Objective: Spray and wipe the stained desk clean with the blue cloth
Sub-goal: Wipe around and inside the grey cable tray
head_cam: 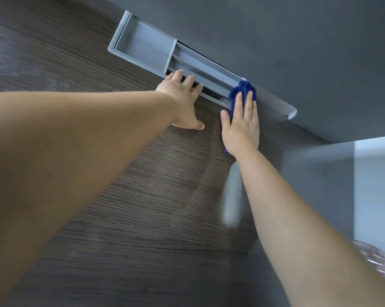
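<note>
Both hands lie open and flat on the dark wood surface (142,196). The right hand (240,127) presses the blue cloth (242,91) against the grey cable tray (142,45); the left hand (183,100) braces beside it. Probably best to keep even pressure and follow the tray edge, where dirt collects.

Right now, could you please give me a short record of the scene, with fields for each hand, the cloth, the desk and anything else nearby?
left hand: flat on the desk, fingers on the edge of the grey tray
right hand: open, pressing the cloth down
cloth: blue, bunched under the right fingers, beside the tray's end
desk: dark wood grain, faint curved wipe streaks
tray: grey, recessed, empty compartments
spray bottle: not clearly visible
</note>
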Tool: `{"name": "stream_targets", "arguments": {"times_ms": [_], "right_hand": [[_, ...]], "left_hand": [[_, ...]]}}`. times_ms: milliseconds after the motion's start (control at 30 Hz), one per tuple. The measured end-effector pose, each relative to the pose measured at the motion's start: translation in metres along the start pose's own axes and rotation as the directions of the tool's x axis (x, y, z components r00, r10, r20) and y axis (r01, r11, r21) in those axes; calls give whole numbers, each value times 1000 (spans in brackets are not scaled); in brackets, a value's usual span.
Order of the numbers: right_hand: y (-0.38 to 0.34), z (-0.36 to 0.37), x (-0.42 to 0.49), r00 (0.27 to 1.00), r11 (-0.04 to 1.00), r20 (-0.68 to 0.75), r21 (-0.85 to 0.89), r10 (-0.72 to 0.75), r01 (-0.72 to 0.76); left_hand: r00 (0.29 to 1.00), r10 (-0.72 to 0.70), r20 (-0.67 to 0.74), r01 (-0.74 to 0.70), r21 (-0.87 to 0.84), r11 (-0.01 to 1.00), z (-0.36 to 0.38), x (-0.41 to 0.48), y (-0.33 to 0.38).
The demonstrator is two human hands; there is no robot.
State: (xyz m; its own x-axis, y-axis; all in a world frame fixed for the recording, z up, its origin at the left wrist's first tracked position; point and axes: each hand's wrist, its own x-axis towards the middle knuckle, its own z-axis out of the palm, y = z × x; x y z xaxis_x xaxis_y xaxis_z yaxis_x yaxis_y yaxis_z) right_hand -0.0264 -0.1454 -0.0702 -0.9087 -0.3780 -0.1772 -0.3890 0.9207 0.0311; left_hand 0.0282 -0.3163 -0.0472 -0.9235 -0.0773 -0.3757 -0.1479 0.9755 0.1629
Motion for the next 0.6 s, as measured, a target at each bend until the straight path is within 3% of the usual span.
{"name": "stream_targets", "arguments": {"times_ms": [133, 233, 333, 467, 533, 600], "right_hand": [[-10, 7, -28, 997, 997, 13, 15, 71, -71], [-31, 3, -21, 997, 997, 12, 19, 70, -71], [-72, 2, -15, 997, 997, 2, 34, -76, 76], [-73, 1, -17, 951, 951, 16, 29, -308, 308], [-45, 0, -15, 969, 969, 17, 30, -246, 245], [-31, 1, -16, 998, 998, 19, 43, -53, 52]], "left_hand": [[997, 44, -57, -53, -163, 985, 0, -6, -26], [989, -84, -119, 70, -117, 991, 12, -18, -42], [947, -248, -206, 208, -198, 958, 19, -27, -43], [926, -255, -278, 184, -258, 948, 12, -31, -53], [941, -198, -275, 140, -216, 966, 6, -34, -69], [950, -140, -280, 102, -146, 984, 6, -38, -86]]}}
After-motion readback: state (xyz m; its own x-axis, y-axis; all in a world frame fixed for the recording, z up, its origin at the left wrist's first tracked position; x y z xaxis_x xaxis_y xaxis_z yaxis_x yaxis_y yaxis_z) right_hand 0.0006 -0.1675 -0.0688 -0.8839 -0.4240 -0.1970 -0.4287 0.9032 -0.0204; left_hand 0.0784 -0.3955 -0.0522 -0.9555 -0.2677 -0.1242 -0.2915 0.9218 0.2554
